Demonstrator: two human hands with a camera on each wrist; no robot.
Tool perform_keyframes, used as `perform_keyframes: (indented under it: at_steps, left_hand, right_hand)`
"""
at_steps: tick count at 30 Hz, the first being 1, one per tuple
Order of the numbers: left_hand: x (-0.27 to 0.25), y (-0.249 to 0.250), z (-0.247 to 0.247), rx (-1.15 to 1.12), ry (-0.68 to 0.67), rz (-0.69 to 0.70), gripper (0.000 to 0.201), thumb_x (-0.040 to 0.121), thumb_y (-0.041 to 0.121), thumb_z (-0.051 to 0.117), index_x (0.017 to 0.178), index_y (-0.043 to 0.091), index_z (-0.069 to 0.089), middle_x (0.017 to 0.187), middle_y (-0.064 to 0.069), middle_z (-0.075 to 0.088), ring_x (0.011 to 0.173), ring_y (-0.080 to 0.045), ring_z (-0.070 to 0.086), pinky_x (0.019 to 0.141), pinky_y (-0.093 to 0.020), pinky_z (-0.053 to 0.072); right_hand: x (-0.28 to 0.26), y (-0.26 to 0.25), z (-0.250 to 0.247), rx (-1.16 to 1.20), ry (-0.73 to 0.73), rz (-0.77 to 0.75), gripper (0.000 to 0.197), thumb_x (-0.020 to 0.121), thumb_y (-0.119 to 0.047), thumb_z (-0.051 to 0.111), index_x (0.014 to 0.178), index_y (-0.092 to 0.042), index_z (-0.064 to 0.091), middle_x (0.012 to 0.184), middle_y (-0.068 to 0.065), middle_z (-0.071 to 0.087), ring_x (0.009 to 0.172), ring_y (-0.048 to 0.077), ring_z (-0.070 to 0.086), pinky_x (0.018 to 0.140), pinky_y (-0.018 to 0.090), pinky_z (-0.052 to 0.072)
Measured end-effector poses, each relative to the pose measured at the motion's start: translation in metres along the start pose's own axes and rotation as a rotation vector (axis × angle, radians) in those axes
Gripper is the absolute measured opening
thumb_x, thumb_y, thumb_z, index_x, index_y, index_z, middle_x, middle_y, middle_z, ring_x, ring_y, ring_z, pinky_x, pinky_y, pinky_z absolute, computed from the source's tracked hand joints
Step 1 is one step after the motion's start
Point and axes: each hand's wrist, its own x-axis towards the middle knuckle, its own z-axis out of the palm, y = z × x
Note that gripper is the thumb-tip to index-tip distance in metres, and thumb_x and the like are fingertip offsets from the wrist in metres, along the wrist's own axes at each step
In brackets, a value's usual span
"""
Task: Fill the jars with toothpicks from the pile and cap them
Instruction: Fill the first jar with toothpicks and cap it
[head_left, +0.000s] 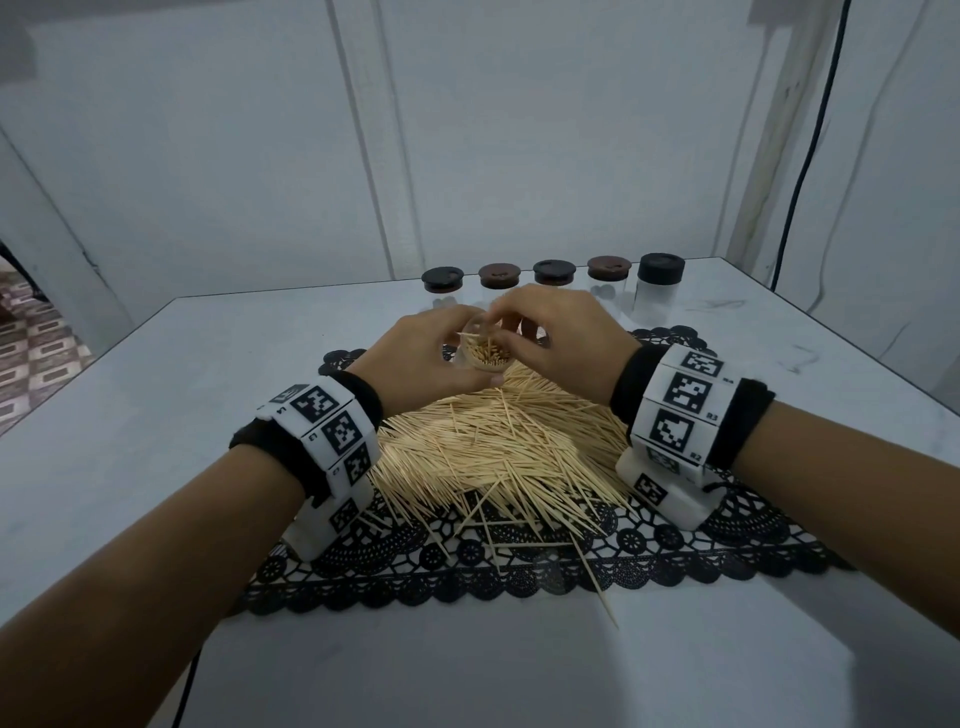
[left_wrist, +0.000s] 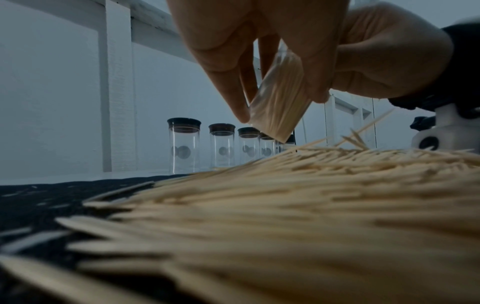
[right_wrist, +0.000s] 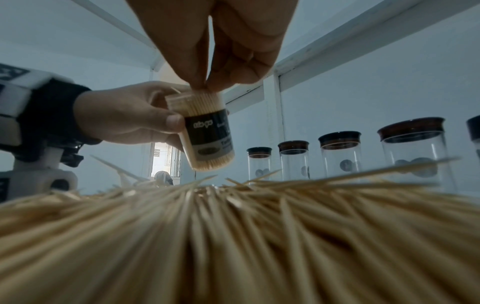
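Left hand (head_left: 426, 358) grips a nearly full jar (right_wrist: 205, 131) above the pile (head_left: 498, 447); right hand (head_left: 566, 338) pinches toothpicks in. Five capped jars (head_left: 550, 280) behind stand empty.

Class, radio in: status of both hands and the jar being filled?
Left hand grips the small jar, nearly full, uncapped. Right hand pinches toothpicks at its mouth. Pile below; five capped jars behind. Nothing blocking.

A pale table (head_left: 156, 415) carries a black lace mat (head_left: 519, 561) under a spread pile of toothpicks (head_left: 493, 447). Five lidded clear jars (head_left: 553, 275) stand in a row along its far edge, apparently empty apart from small dark discs.
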Motion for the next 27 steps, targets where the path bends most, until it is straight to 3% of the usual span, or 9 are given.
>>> perform_keyframes:
  at_steps: [3, 5, 9, 11, 14, 16, 20, 24, 27]
  left_hand:
    - [0.0003, -0.0003, -0.0007, 0.012, 0.004, -0.008, 0.057, 0.075, 0.036, 0.075, 0.125, 0.018, 0.054, 0.117, 0.006, 0.06, 0.106, -0.009, 0.056, 0.092, -0.025, 0.045]
    - [0.0001, -0.0002, -0.0005, 0.024, -0.001, -0.005, 0.057, 0.075, 0.037, 0.075, 0.124, 0.018, 0.055, 0.114, 0.006, 0.061, 0.104, -0.009, 0.056, 0.09, -0.023, 0.045]
    - [0.0001, 0.0002, -0.0009, 0.014, 0.005, -0.003, 0.057, 0.076, 0.037, 0.074, 0.125, 0.018, 0.053, 0.117, 0.004, 0.061, 0.107, -0.01, 0.056, 0.093, -0.027, 0.045]
    - [0.0003, -0.0001, -0.0014, -0.001, 0.008, -0.005, 0.057, 0.076, 0.036, 0.074, 0.127, 0.019, 0.053, 0.117, 0.004, 0.061, 0.107, -0.011, 0.056, 0.093, -0.028, 0.046]
    - [0.0003, -0.001, -0.0003, -0.022, 0.012, -0.004, 0.051, 0.076, 0.033, 0.074, 0.121, 0.019, 0.056, 0.112, 0.006, 0.061, 0.103, -0.01, 0.057, 0.089, -0.022, 0.047]
    - [0.0006, -0.0016, 0.0006, -0.019, 0.014, -0.003, 0.048, 0.076, 0.033, 0.074, 0.119, 0.02, 0.057, 0.108, 0.007, 0.061, 0.101, -0.01, 0.057, 0.087, -0.021, 0.047]
    - [0.0005, -0.003, 0.0004, 0.003, 0.011, -0.001, 0.051, 0.074, 0.035, 0.075, 0.119, 0.02, 0.057, 0.105, 0.005, 0.062, 0.099, -0.014, 0.058, 0.089, -0.035, 0.049]
    - [0.0006, -0.0032, 0.0008, -0.008, 0.01, 0.006, 0.048, 0.075, 0.029, 0.075, 0.119, 0.018, 0.058, 0.106, 0.004, 0.062, 0.099, -0.014, 0.058, 0.09, -0.038, 0.049]
    - [-0.0001, -0.0024, 0.0006, -0.03, 0.011, 0.008, 0.049, 0.072, 0.036, 0.075, 0.116, 0.019, 0.059, 0.107, 0.005, 0.063, 0.099, -0.013, 0.058, 0.089, -0.035, 0.05]
  right_hand:
    - [0.0003, 0.0018, 0.0013, -0.008, 0.015, -0.014, 0.007, 0.082, -0.011, 0.066, 0.083, -0.004, 0.065, 0.081, 0.004, 0.058, 0.069, 0.013, 0.05, 0.06, 0.019, 0.041]
    - [-0.0009, 0.0046, 0.0031, -0.02, 0.07, -0.047, 0.013, 0.079, -0.018, 0.068, 0.078, -0.006, 0.07, 0.086, 0.005, 0.052, 0.067, 0.009, 0.044, 0.06, 0.015, 0.035]
    - [-0.0024, 0.0044, 0.0011, -0.037, 0.171, -0.089, 0.03, 0.085, -0.031, 0.056, 0.091, -0.007, 0.072, 0.094, 0.013, 0.052, 0.071, -0.005, 0.037, 0.063, 0.008, 0.032]
    - [-0.0033, 0.0019, 0.0008, -0.04, 0.138, -0.138, 0.032, 0.085, -0.03, 0.05, 0.099, -0.009, 0.07, 0.096, 0.013, 0.051, 0.07, 0.002, 0.039, 0.061, 0.014, 0.039]
    - [-0.0032, -0.0002, 0.0019, -0.073, 0.046, -0.195, 0.034, 0.083, -0.031, 0.05, 0.103, -0.012, 0.07, 0.098, 0.013, 0.053, 0.073, 0.012, 0.044, 0.061, 0.014, 0.037]
    - [-0.0036, 0.0007, 0.0028, -0.097, 0.025, -0.225, 0.035, 0.082, -0.035, 0.051, 0.096, -0.012, 0.072, 0.095, 0.012, 0.056, 0.076, 0.015, 0.045, 0.064, 0.02, 0.038]
    - [-0.0039, 0.0019, 0.004, -0.096, 0.018, -0.269, 0.036, 0.079, -0.044, 0.055, 0.081, -0.012, 0.071, 0.089, 0.005, 0.063, 0.078, 0.025, 0.053, 0.068, 0.037, 0.046]
    - [-0.0028, 0.0014, 0.0042, -0.1, -0.035, -0.242, 0.031, 0.078, -0.043, 0.057, 0.077, -0.014, 0.065, 0.077, -0.008, 0.059, 0.074, 0.017, 0.045, 0.069, 0.04, 0.046]
    - [-0.0024, -0.0009, 0.0017, -0.074, -0.088, -0.145, 0.025, 0.08, -0.033, 0.067, 0.09, -0.011, 0.063, 0.082, -0.005, 0.06, 0.081, 0.016, 0.045, 0.071, 0.042, 0.045]
